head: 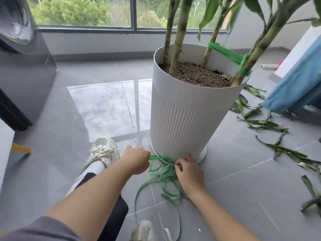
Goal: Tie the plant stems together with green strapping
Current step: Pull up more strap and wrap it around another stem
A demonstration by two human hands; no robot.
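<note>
Person is crouched on the grey tiled floor [243, 197] in front of a white ribbed planter [187, 119]. Both hands are down at the pot's base, at 6 o'clock from it. Left hand [137, 160] is curled into a loose fist; a loop of green strapping [166, 176] runs up to its knuckles, so it appears to be holding one strand, though the contact is hidden. Right hand [189, 173] has its fingertips pinched into the tangle of loops, gripping a strand near the pot's saucer.

The loose strapping lies coiled on the floor between the hands, one long tail trailing back toward 6 o'clock past a white sneaker [104, 150].

Up in the pot, the plant stems [175, 54] stand in soil. One tie [231, 55] already links the stem at 1 o'clock to the leaning stem at 3 o'clock. The two stems at 10–11 o'clock are untied.

Judgement: the step is sorting a fresh length out of the tangle. To do it well, find a free end first, pull it out with one hand while the other pins the coil down, and avoid tightening the loops into a knot. Take enough length to wrap the stems twice.

Cut leaves [265, 126] litter the floor at 3–4 o'clock.
</note>
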